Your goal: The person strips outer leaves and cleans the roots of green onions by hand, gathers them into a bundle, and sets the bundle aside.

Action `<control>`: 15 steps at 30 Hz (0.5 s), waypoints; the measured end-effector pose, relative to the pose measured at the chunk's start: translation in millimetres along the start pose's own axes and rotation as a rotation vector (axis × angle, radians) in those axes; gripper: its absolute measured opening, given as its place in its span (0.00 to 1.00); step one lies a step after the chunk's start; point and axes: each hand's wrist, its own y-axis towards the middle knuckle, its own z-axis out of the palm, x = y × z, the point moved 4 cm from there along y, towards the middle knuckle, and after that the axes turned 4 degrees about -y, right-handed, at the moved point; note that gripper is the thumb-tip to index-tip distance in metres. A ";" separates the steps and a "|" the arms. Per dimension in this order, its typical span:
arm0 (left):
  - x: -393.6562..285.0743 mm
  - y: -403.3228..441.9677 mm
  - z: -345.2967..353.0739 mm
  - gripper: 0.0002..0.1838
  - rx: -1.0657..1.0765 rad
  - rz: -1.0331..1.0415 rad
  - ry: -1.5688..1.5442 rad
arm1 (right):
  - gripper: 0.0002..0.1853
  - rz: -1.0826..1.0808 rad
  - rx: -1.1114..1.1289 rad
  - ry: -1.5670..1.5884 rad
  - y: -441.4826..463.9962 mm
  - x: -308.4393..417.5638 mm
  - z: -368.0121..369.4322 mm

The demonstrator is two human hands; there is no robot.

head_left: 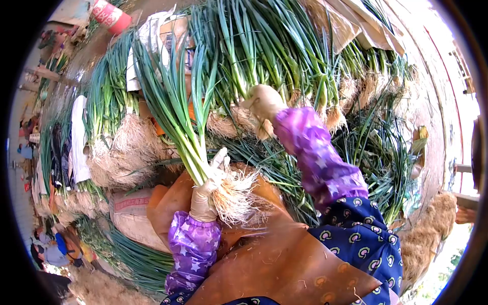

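My left hand, in a pale glove, is closed around a bunch of green onions just above its tangle of whitish roots. Long green leaves fan up and to the left from it. The bunch is tilted over my lap, in front of a brown apron. Reaching forward, my gloved right hand is at the stalks of a large heap of green onions. Its fingers are blurred and partly hidden, so its grip cannot be made out. Purple star-patterned sleeve covers are on both forearms.
More rooted bunches stand at the left. Loose green leaves lie at the right and below the heap. A stuffed sack is beside my left arm. Brown sheeting partly covers the heap. A red patterned container stands at the far left.
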 end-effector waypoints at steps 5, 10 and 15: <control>6.3 -16.4 -0.3 0.16 0.044 -0.124 -0.006 | 0.10 -0.486 -0.113 0.373 -98.1 52.3 29.4; 12.4 -17.6 1.0 0.16 -0.076 -0.147 -0.100 | 0.08 -0.284 0.312 1.306 -131.2 39.6 46.4; 2.7 -12.9 4.2 0.18 -0.117 -0.121 -0.311 | 0.05 -0.436 0.574 1.801 -169.7 -42.9 28.8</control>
